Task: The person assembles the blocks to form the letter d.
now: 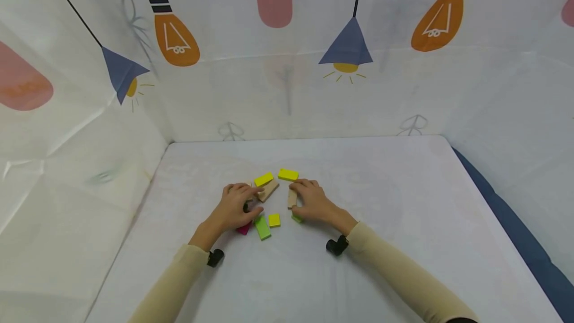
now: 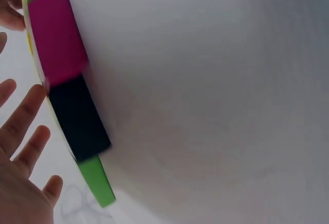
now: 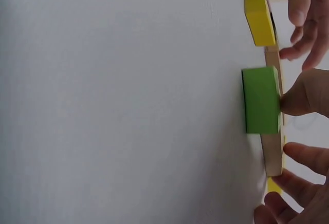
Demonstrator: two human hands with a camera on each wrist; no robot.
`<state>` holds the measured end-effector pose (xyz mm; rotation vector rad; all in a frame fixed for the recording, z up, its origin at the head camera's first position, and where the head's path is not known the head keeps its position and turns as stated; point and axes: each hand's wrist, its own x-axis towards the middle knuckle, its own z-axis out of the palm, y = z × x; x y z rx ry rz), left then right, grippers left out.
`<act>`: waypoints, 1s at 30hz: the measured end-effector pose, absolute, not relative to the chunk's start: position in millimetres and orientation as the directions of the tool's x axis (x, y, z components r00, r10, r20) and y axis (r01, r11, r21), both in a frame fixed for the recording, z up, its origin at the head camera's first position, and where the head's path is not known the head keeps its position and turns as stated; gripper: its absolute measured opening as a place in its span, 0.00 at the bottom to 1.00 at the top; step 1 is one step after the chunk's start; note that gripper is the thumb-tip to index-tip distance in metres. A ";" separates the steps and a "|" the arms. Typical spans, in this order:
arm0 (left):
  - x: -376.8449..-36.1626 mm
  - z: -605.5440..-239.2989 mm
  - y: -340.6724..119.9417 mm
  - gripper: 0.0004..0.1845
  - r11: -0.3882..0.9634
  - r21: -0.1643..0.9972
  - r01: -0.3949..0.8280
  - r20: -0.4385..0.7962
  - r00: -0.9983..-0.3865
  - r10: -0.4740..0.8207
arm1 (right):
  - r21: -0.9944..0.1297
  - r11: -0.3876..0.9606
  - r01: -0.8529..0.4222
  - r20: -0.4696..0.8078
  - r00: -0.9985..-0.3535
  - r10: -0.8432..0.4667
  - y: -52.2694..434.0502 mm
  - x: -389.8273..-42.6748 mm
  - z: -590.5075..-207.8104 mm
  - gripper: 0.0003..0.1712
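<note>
A cluster of small blocks lies at the centre of the head view, on the white surface (image 1: 358,273). A plain wooden block (image 1: 268,191) is touched by the left hand (image 1: 236,207), whose fingers rest loosely on it. A second wooden block (image 1: 292,198) is pinched on edge by the right hand (image 1: 314,200). Two yellow blocks (image 1: 263,179) (image 1: 288,174) lie just above the hands, a small yellow square (image 1: 274,220) and a long green block (image 1: 262,227) just below, and a pink block (image 1: 244,229) is partly hidden under the left hand.

The step is judged to be the arranging of the wooden pieces within the cluster. Careful placing seems called for, since neighbours lie close and could be nudged.

Open surface is seen on every side; the draped walls and the edge at the right of the frame lie well apart.
</note>
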<state>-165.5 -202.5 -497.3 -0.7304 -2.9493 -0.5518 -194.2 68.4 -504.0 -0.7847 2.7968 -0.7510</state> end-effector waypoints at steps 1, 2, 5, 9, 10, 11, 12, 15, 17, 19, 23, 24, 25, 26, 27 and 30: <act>-165.2 -497.1 -200.7 0.28 0.819 0.329 0.470 0.132 -0.882 0.452 | -0.507 0.733 -0.454 0.000 -0.850 -0.526 70.4 -194.9 -504.2 0.35; -164.7 -496.7 -198.9 0.28 0.814 0.334 0.476 0.126 -0.878 0.462 | -0.514 0.725 -0.458 0.001 -0.845 -0.534 72.3 -195.5 -504.2 0.35; -165.3 -494.7 -193.0 0.29 0.801 0.353 0.482 0.090 -0.870 0.484 | -0.531 0.707 -0.466 0.000 -0.835 -0.550 76.5 -197.6 -505.1 0.34; -170.3 -491.9 -185.0 0.30 0.792 0.414 0.449 0.036 -0.877 0.479 | -0.555 0.686 -0.470 -0.004 -0.823 -0.567 79.5 -199.7 -506.0 0.34; -172.1 -491.8 -183.3 0.31 0.789 0.427 0.441 0.029 -0.879 0.476 | -0.563 0.680 -0.470 -0.002 -0.822 -0.570 79.9 -200.1 -506.4 0.34; -174.2 -492.0 -181.9 0.32 0.787 0.436 0.436 0.027 -0.881 0.473 | -0.570 0.674 -0.470 0.000 -0.820 -0.572 80.2 -200.4 -506.8 0.35; -176.4 -492.4 -180.6 0.32 0.786 0.441 0.433 0.023 -0.881 0.472 | -0.575 0.671 -0.469 -0.002 -0.819 -0.574 80.2 -200.7 -507.3 0.35; -183.1 -494.6 -177.8 0.35 0.792 0.429 0.434 0.011 -0.879 0.476 | -0.601 0.655 -0.458 -0.001 -0.819 -0.574 80.0 -201.1 -508.1 0.36; -187.5 -496.1 -176.4 0.36 0.795 0.410 0.448 0.011 -0.874 0.487 | -0.620 0.646 -0.446 -0.010 -0.818 -0.575 79.3 -201.8 -508.4 0.37; -191.7 -497.0 -174.9 0.37 0.797 0.388 0.464 0.011 -0.866 0.499 | -0.643 0.633 -0.431 -0.018 -0.818 -0.576 78.9 -202.6 -508.3 0.38; -200.1 -496.5 -170.3 0.36 0.795 0.361 0.487 -0.003 -0.852 0.524 | -0.674 0.617 -0.405 -0.028 -0.821 -0.570 80.0 -205.1 -509.3 0.40; -202.1 -496.3 -169.3 0.36 0.795 0.360 0.489 -0.014 -0.849 0.528 | -0.679 0.616 -0.399 -0.030 -0.823 -0.567 80.8 -205.8 -509.9 0.41; -204.0 -495.9 -168.3 0.36 0.798 0.356 0.486 -0.032 -0.847 0.531 | -0.680 0.617 -0.395 -0.032 -0.825 -0.564 81.7 -206.4 -510.8 0.41; -205.7 -495.5 -167.5 0.35 0.800 0.356 0.482 -0.050 -0.846 0.532 | -0.682 0.616 -0.393 -0.032 -0.826 -0.562 82.7 -207.0 -511.6 0.41; -207.2 -495.1 -166.8 0.35 0.801 0.360 0.478 -0.066 -0.844 0.533 | -0.685 0.614 -0.392 -0.030 -0.827 -0.562 83.6 -207.6 -512.3 0.41; -210.9 -494.5 -165.6 0.35 0.808 0.370 0.459 -0.110 -0.842 0.528 | -0.693 0.601 -0.399 -0.020 -0.822 -0.569 86.1 -209.0 -513.9 0.41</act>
